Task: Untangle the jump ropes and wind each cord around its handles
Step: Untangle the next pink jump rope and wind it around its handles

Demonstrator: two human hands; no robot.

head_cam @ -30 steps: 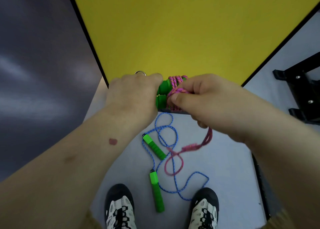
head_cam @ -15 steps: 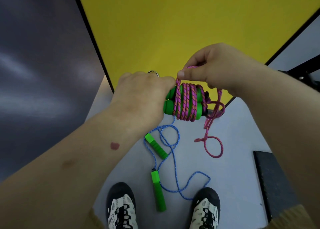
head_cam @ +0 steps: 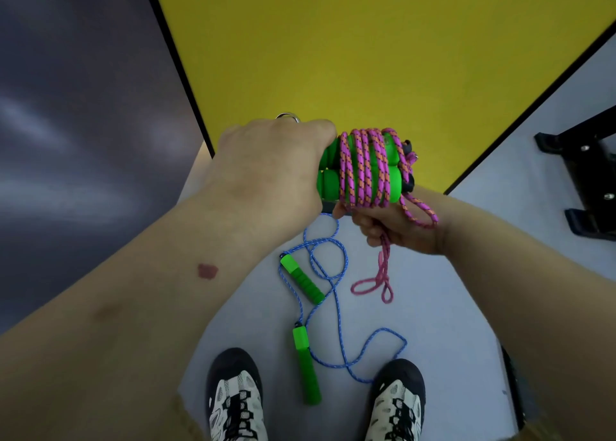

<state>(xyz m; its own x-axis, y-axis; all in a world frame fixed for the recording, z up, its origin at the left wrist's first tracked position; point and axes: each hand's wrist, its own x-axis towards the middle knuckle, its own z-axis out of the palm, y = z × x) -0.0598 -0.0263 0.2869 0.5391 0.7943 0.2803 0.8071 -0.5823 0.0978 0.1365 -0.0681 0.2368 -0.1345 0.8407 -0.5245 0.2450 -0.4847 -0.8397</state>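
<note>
My left hand [head_cam: 270, 164] grips the two green handles [head_cam: 328, 182] of the pink jump rope side by side. Several turns of the pink cord [head_cam: 365, 167] are wound around them. My right hand [head_cam: 396, 225] is underneath the bundle, closed on the loose pink cord, whose tail [head_cam: 378, 284] dangles in small loops below. On the floor lies the blue jump rope [head_cam: 333, 290] in loose loops, with one green handle [head_cam: 301, 279] lying diagonally and the other [head_cam: 306, 364] pointing at my shoes.
I stand on a pale grey floor [head_cam: 450, 307] beside a yellow mat [head_cam: 366, 57] with a black edge. My two shoes [head_cam: 233, 397] are at the bottom. A black metal frame [head_cam: 586, 170] stands at the right. A dark mat edge [head_cam: 515, 384] lies lower right.
My right hand has swung from above the handles to below them, laying another turn of pink cord. The dangling tail has become shorter.
</note>
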